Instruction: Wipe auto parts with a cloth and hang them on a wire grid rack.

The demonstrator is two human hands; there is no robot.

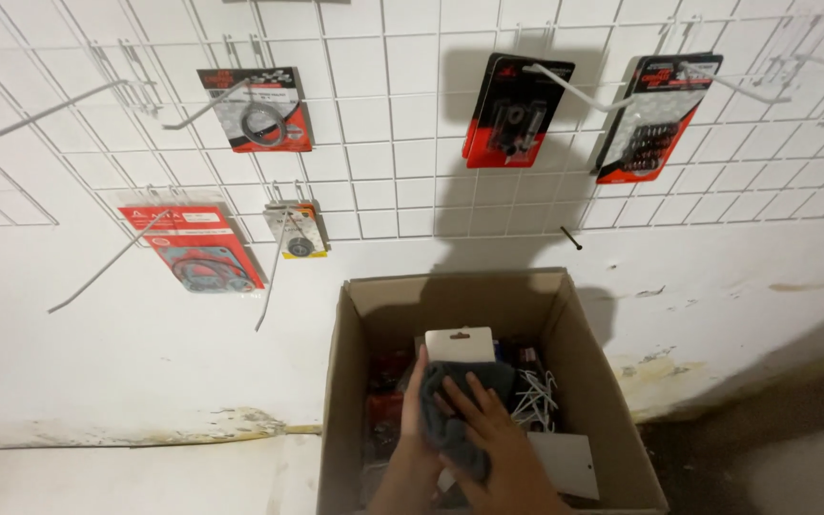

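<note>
Grey cloth (455, 429) bunched between both hands, low inside the open cardboard box (588, 358) that sits on the floor against the white wall (97, 362); left hand (416, 405) curled round the cloth's left side, fingers closed on it; right hand (493, 429) laid over the cloth from the right, fingers spread and pressing it down. White-backed card pack (460, 344) stands upright just behind the cloth, touching the fingertips of the left hand; cannot tell whether either hand also grips it. Bundle of white wire hooks (536, 391) lies in the box just right of the hands; red packets (383, 405) to the left, partly hidden; a flat white card (565, 463) near the right forearm.

Above the box, white wire grid panel (393, 124) fixed to the wall, with long hooks jutting out; hanging on it: red-and-black pack with a ring-shaped part (257, 110), red-and-black pack with dark metal parts (512, 110), red-and-black pack of small parts (655, 116), red pack with a gasket (193, 246), small pack with a round part (296, 229). Shadow of the person's head falls across grid and box.
</note>
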